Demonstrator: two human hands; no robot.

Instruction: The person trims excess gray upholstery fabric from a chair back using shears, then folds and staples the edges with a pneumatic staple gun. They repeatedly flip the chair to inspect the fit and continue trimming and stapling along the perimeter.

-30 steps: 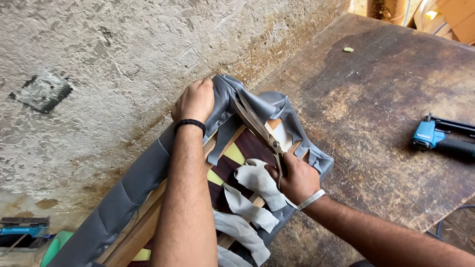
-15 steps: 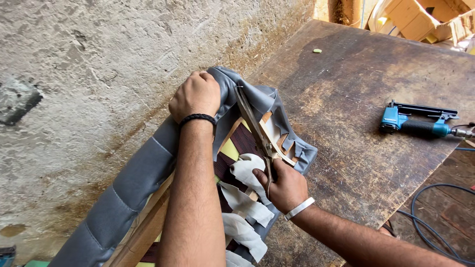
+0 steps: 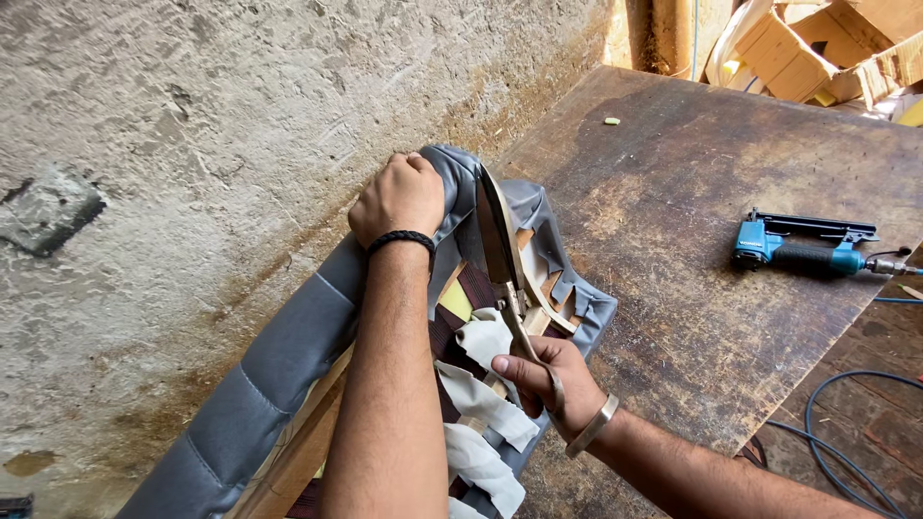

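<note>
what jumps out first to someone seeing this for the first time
At centre, the right hand holds large scissors, blades pointing up at the grey upholstery cover that the left hand grips over a seat frame's corner. A blue staple gun lies on the worn wooden table at right.

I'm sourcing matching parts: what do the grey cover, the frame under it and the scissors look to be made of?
Grey cover: probably faux leather, smooth with a dull sheen and stitched seams. Frame: pale bare wood, unfinished edge showing. Scissors: steel, dark plain blades, held in the right hand. The left hand presses the cover down.
</note>
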